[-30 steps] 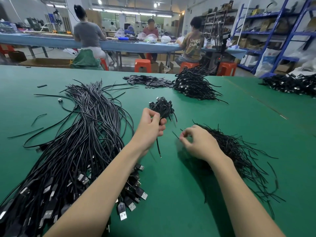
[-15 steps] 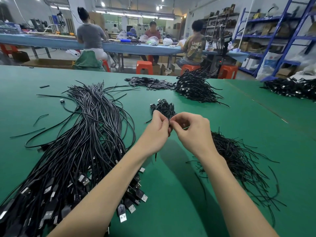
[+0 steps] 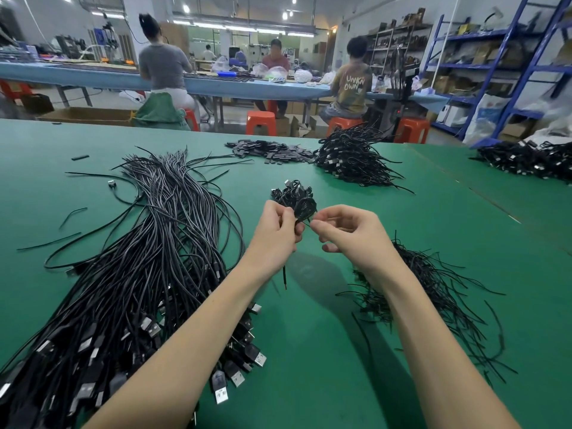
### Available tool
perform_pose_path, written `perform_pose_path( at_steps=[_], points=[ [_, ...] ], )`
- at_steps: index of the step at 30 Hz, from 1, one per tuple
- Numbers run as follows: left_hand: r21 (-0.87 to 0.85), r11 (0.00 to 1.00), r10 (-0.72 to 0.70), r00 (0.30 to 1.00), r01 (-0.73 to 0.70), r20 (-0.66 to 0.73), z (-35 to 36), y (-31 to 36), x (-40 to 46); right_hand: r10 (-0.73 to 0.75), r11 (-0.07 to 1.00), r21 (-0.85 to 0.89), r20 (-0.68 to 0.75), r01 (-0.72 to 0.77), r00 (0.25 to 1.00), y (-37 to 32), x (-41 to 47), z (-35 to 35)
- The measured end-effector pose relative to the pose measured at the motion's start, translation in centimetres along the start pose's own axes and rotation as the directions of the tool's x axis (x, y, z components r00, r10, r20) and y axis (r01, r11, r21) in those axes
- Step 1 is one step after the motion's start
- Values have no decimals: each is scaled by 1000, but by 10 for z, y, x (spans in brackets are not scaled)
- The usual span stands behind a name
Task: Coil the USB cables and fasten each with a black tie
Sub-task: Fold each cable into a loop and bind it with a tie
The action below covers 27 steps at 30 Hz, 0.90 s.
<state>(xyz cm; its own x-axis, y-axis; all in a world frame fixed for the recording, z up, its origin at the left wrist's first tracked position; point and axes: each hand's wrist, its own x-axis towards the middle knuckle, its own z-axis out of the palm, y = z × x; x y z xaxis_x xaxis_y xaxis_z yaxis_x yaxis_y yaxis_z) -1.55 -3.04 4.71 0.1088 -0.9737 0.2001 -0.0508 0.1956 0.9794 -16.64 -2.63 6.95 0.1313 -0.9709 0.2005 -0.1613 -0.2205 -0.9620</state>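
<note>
Black USB cables (image 3: 148, 243) with silver plugs lie on a green desk (image 3: 309, 351); orange stools (image 3: 261, 122), blue shelving (image 3: 507, 66) at upper right.

We see two bare forearms; the left hand (image 3: 272, 233) and right hand (image 3: 353, 236) wear no gloves, rings or sleeves.

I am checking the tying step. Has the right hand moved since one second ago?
Yes. The right hand left the pile of ties and went left to the coiled cable that the left hand holds.
</note>
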Motion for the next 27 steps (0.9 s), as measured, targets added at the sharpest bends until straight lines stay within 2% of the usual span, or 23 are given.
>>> perform_pose_path(
  at_steps=[5, 7, 9, 11, 13, 15, 17, 19, 21, 24, 25, 27],
  points=[
    [-34, 999, 9, 1000, -10, -7, -2, -1, 1, 90, 994, 50, 69, -94, 994, 3, 1, 2],
    [-115, 993, 0, 1000, 1, 12, -2, 0, 1, 210, 954, 199, 85, -223, 974, 5, 3, 2],
    [-232, 972, -11, 998, 26, 66, -3, 3, 1, 375, 797, 431, 194, -423, 906, 8, 5, 1],
    [-302, 951, -18, 987, 67, 162, -4, 4, 0, 464, 614, 562, 310, -554, 829, 13, 7, -4],
    [-296, 951, -14, 965, 93, 260, -5, 5, -3, 478, 535, 586, 383, -608, 791, 18, 10, -10],
    [-266, 958, -5, 938, 104, 347, -6, 5, -6, 469, 526, 559, 439, -641, 767, 21, 17, -16],
    [-242, 964, 5, 907, 107, 420, -7, 6, -8, 422, 628, 443, 497, -640, 758, 18, 28, -25],
    [-211, 972, 18, 867, 101, 497, -8, 9, -11, 370, 825, 181, 544, -536, 753, 9, 42, -39],
    [-162, 985, 42, 824, 61, 565, -8, 12, -14, 360, 914, -81, 611, -397, 705, -8, 57, -52],
    [-19, 997, 71, 820, -73, 568, -2, 14, -20, 457, 882, -432, 687, -189, 564, -42, 76, -57],
    [46, 992, 72, 836, -115, 544, 1, 14, -21, 494, 839, -533, 664, -108, 562, -53, 81, -55],
    [172, 971, 68, 884, -165, 462, 5, 13, -21, 502, 744, -666, 604, 46, 618, -71, 87, -43]
  ],
)
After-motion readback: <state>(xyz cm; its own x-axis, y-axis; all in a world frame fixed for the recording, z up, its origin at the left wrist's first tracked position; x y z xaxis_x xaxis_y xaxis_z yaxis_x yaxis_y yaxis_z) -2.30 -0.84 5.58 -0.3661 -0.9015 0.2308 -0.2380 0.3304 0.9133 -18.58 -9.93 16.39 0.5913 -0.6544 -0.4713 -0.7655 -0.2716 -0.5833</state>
